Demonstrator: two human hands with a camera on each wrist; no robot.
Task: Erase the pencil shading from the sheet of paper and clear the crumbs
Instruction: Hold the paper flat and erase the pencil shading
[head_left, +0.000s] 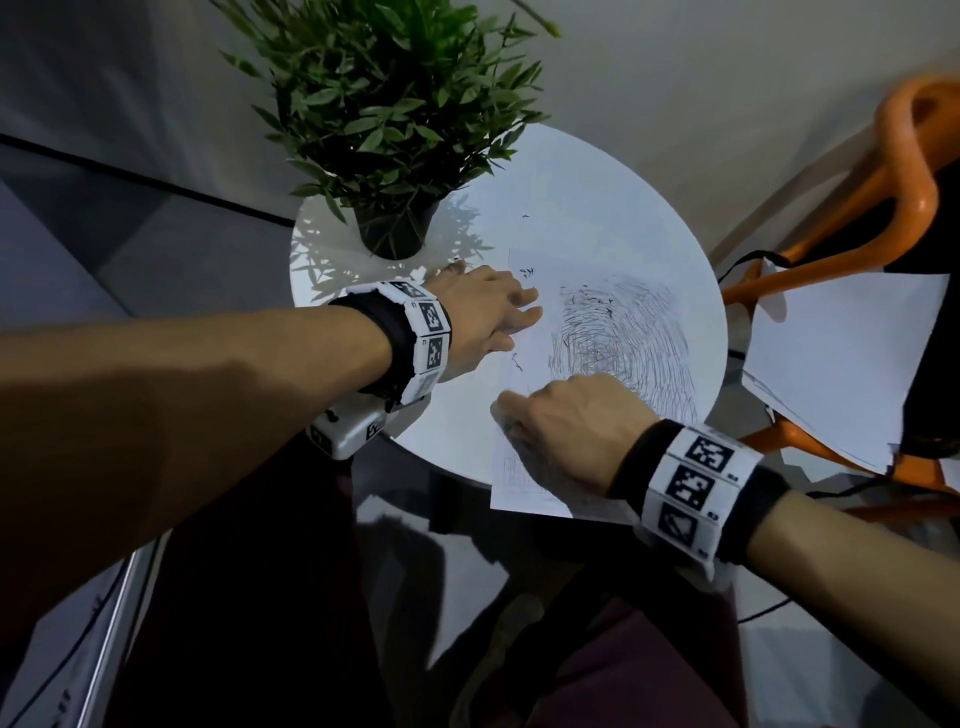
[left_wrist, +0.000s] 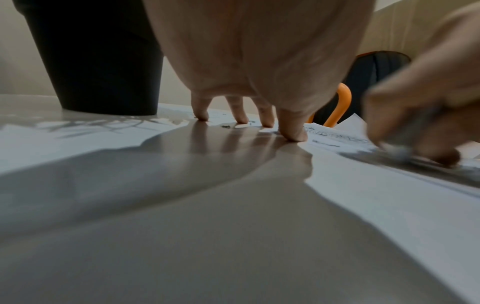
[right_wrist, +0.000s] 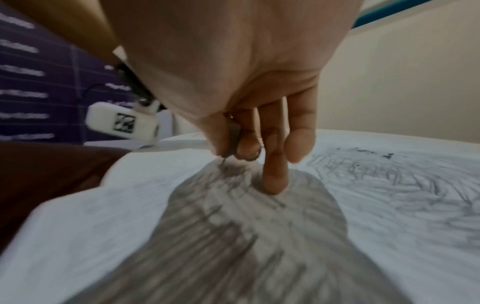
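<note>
The sheet of paper (head_left: 613, 322) lies on the round table (head_left: 597, 197), right of the potted plant (head_left: 395, 228).

I can read no words, brands or numbers. Only signs: black-and-white square code markers on the left wristband (head_left: 430, 332) and right wristband (head_left: 693, 480), and one on the white camera housing (right_wrist: 124, 122) beside the right grip.

The round table (head_left: 649, 208) has a smooth, glossy white top that mirrors the fingers and leaves. The sheet of paper (head_left: 524, 488) on it is thin, matt white, greyed with rough pencil shading (head_left: 623, 332). The plant pot (left_wrist: 98, 61) looks matt black plastic. The chair frame (head_left: 841, 218) is glossy orange
</note>
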